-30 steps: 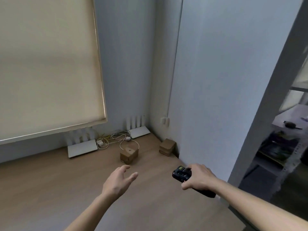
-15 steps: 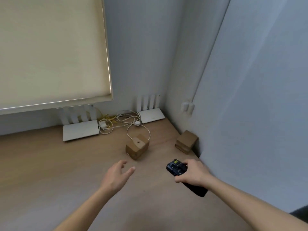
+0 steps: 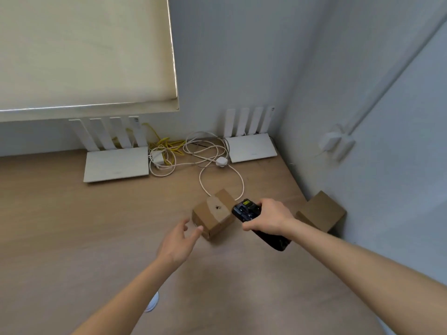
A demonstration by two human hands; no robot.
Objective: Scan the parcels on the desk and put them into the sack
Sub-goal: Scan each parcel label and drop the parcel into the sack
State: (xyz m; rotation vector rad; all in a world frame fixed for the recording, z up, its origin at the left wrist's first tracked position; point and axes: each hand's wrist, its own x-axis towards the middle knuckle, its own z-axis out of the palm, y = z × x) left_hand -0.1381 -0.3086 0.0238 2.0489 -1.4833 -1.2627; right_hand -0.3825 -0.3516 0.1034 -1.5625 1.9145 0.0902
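Observation:
A small brown cardboard parcel (image 3: 212, 215) with tape across its top sits on the wooden desk (image 3: 72, 226). My left hand (image 3: 180, 243) reaches toward its near left corner, fingers spread and just short of it. My right hand (image 3: 271, 218) grips a black handheld scanner (image 3: 246, 210), whose head hangs over the parcel's right edge. A second brown parcel (image 3: 321, 211) rests against the right wall. No sack is in view.
Two white routers (image 3: 116, 165) (image 3: 251, 148) stand at the back of the desk, with tangled white and yellow cables (image 3: 193, 153) between them. A cable loop lies just behind the parcel. A window blind (image 3: 84, 52) hangs at the upper left. The wall (image 3: 362, 117) closes off the right side.
The view has tilted down and moved closer to the desk. Both hands have advanced toward the taped parcel; the scanner now sits over its right edge.

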